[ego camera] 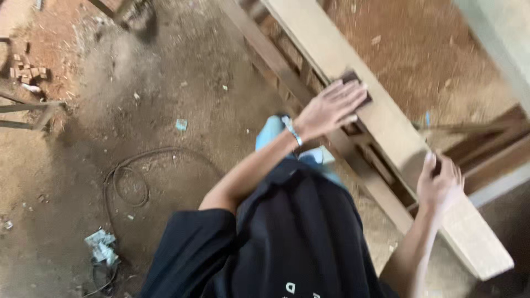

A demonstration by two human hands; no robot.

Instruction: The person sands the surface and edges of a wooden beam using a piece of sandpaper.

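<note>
- Head view: the left hand (331,107) lies flat, fingers spread, pressing a dark sanding block (353,81) onto the top face of a long pale wooden plank (386,118).
- The plank runs diagonally across a wooden frame (309,94) over a sawdust-covered dirt floor (182,72).
- The right hand (439,182) is curled around the plank's edge nearer its close end, gripping it.
- A coiled cable (130,176) lies on the floor, well apart to the left.
</note>
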